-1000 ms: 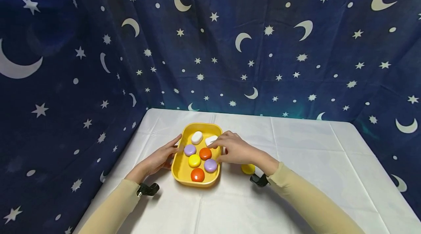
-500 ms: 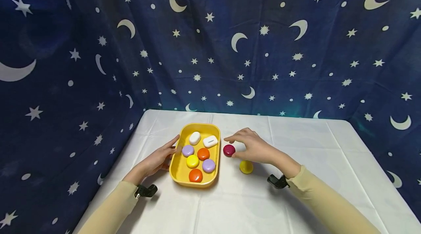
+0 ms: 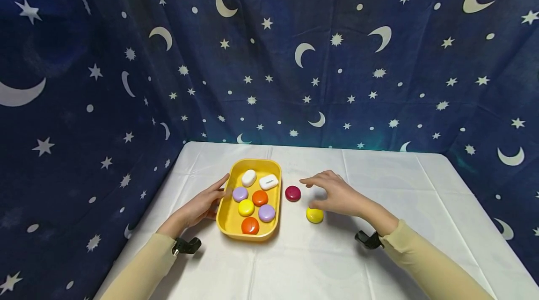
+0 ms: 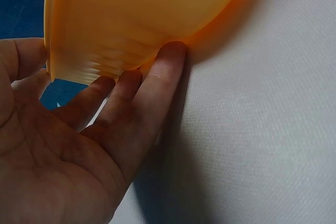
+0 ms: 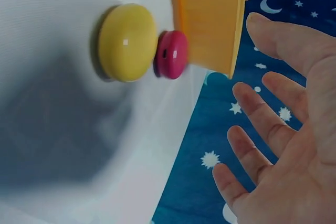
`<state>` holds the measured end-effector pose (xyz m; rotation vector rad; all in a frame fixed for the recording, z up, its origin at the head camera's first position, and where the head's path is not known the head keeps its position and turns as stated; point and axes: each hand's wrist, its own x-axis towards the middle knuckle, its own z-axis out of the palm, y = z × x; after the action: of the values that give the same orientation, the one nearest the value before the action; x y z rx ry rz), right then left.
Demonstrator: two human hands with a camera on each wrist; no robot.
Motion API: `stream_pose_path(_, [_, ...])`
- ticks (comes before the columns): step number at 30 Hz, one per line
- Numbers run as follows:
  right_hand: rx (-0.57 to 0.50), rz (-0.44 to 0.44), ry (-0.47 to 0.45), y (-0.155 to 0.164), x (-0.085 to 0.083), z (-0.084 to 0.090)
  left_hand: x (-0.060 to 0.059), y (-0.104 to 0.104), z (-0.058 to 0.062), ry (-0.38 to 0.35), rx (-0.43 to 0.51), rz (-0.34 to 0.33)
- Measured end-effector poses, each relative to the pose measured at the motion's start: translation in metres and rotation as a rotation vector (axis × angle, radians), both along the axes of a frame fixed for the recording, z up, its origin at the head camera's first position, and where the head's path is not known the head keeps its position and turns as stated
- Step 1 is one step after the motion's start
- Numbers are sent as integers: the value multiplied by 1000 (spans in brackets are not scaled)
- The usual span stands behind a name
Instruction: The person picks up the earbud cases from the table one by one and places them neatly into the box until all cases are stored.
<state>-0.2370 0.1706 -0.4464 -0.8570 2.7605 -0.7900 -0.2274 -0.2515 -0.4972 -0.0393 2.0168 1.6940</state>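
Right hand (image 3: pixel 337 193) hovers above the bench (image 3: pixel 379 244) with its fingers spread and relaxed, holding nothing; just below it lies a smooth, glossy yellow disc (image 3: pixel 314 215), domed like a pebble, and just to the left of that, near the tray, a rounded dark red disc (image 3: pixel 292 193) of the same glossy make. Left hand (image 3: pixel 205 202) rests with straight fingers laid flat against the outer wall of the yellow tray (image 3: pixel 229 225), a smooth plastic dish with rounded corners and a raised rim. Inside the tray lie two white oblong pieces (image 3: pixel 258 179) at the far end, then two lilac discs, two orange discs and one yellow disc, all rounded and shiny. A white cloth with faint fold creases covers the bench.
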Motion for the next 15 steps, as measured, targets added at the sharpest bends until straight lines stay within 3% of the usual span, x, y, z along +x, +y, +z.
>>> stream_pose_path(15, [56,39,2,15,5,-29,0,-1,0,-4,14,-6])
